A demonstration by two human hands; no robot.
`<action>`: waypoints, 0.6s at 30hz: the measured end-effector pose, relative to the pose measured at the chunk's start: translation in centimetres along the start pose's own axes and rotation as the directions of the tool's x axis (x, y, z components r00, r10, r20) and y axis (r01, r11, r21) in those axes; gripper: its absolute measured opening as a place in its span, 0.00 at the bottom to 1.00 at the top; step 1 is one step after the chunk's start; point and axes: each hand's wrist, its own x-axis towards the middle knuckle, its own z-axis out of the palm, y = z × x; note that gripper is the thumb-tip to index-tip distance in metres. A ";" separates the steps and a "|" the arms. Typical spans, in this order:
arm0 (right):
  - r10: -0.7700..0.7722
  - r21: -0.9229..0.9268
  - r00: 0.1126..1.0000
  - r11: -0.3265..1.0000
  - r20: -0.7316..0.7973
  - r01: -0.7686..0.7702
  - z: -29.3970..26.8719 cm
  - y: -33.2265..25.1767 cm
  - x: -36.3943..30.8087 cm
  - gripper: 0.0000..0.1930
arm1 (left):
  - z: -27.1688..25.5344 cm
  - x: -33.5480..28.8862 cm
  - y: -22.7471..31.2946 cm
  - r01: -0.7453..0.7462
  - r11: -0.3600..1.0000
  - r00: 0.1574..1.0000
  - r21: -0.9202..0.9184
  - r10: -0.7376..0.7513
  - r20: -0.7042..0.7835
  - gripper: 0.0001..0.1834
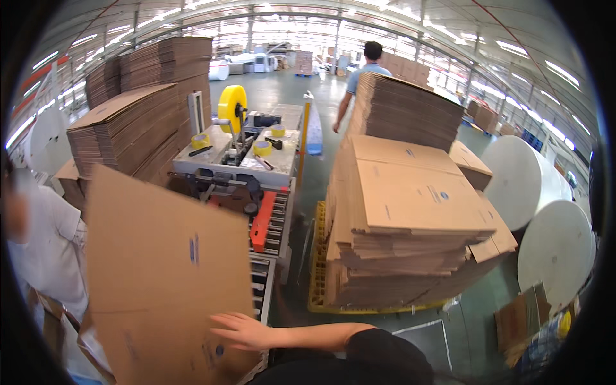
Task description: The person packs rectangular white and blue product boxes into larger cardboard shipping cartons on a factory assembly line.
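A large flattened cardboard carton [160,256] stands tilted up at the front left, over the near end of the roller conveyor [273,237]. My right hand [240,332] reaches across from the right and rests against the lower part of its face. The fingers are stretched out and spread, not wrapped round an edge. My left hand does not show; whether it is behind the sheet I cannot tell. Beyond the carton is a carton-taping machine [240,154] with a yellow tape roll [232,106] on top and an orange-red guide [263,220].
Flattened cartons [417,192] are piled on a yellow pallet [317,256] at right. More cartons [125,128] stand behind the conveyor's left side. Large white rolls [555,250] lie far right. A white-shirted person [48,237] is at left; another person [362,74] stands farther off.
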 end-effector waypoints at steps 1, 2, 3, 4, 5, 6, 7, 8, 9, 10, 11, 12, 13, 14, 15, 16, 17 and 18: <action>-0.101 -0.032 0.994 0.995 -0.051 0.099 -1.4 -0.8 4.8 0.38 | -1.2 -1.1 1.6 0.072 0.997 0.997 0.029 -0.072 0.008 0.26; -0.184 -0.068 0.978 0.982 -0.101 0.178 -3.0 -1.4 8.8 0.41 | -0.4 -1.3 1.5 0.089 0.996 0.995 0.005 -0.089 0.053 0.26; -0.238 -0.053 0.969 0.971 -0.071 0.234 -3.3 -0.8 11.6 0.43 | 1.0 -0.9 1.8 0.096 0.995 0.990 -0.025 -0.093 0.106 0.26; -0.287 -0.032 0.957 0.958 -0.047 0.286 -2.6 0.0 13.8 0.45 | 2.0 -0.6 2.2 0.109 0.993 0.983 -0.042 -0.102 0.151 0.26; -0.290 0.029 0.953 0.957 0.091 0.288 -0.6 1.9 14.4 0.47 | 3.3 0.0 2.6 0.117 0.991 0.975 -0.065 -0.102 0.196 0.25; -0.339 0.065 0.934 0.940 0.112 0.334 0.1 3.2 13.9 0.47 | 3.7 0.2 2.8 0.133 0.988 0.967 -0.077 -0.113 0.227 0.25; -0.387 0.102 0.913 0.921 0.131 0.375 0.9 4.5 13.2 0.47 | 4.3 0.5 3.3 0.154 0.984 0.960 -0.089 -0.128 0.248 0.25; -0.487 0.164 0.861 0.870 0.144 0.465 1.2 3.8 13.9 0.47 | 3.6 -1.2 3.9 0.200 0.976 0.959 -0.090 -0.176 0.223 0.24; -0.626 0.128 0.779 0.775 0.024 0.619 1.4 2.9 14.1 0.41 | 2.5 -3.2 4.4 0.247 0.966 0.953 -0.077 -0.228 0.199 0.24; -0.637 0.138 0.771 0.764 0.010 0.630 0.7 4.4 12.5 0.36 | 3.3 -2.7 4.4 0.262 0.959 0.941 -0.103 -0.231 0.247 0.24; -0.649 0.150 0.761 0.752 -0.005 0.642 0.2 5.7 11.1 0.32 | 4.3 -2.5 4.3 0.280 0.950 0.929 -0.139 -0.231 0.289 0.24; -0.656 0.153 0.754 0.743 -0.027 0.652 -0.2 6.9 9.9 0.27 | 5.1 -2.2 4.1 0.294 0.940 0.917 -0.172 -0.227 0.328 0.23; -0.622 0.156 0.779 0.764 -0.082 0.626 0.2 6.5 9.9 0.18 | 4.9 -3.1 3.9 0.313 0.931 0.911 -0.188 -0.238 0.338 0.23; -0.630 0.225 0.775 0.749 -0.049 0.623 0.5 6.7 10.1 0.17 | 5.0 -4.0 3.1 0.315 0.921 0.912 -0.231 -0.226 0.342 0.23; -0.635 0.283 0.772 0.737 -0.020 0.614 0.3 7.4 10.5 0.16 | 6.9 -8.5 -6.7 0.020 0.998 0.957 -0.063 -0.001 0.291 0.22; -0.651 0.344 0.759 0.718 0.026 0.604 0.6 7.7 11.0 0.15 | 6.0 -6.3 -4.1 0.108 0.993 0.951 -0.053 -0.088 0.295 0.22; -0.636 0.403 0.771 0.699 -0.029 0.591 0.3 8.2 11.0 0.17 | 6.5 -3.2 -1.9 0.138 0.990 0.940 -0.034 -0.120 0.319 0.23; -0.662 0.436 0.749 0.662 -0.040 0.609 0.2 7.5 11.8 0.19 | 5.7 -2.9 -0.5 0.165 0.986 0.941 0.004 -0.158 0.301 0.25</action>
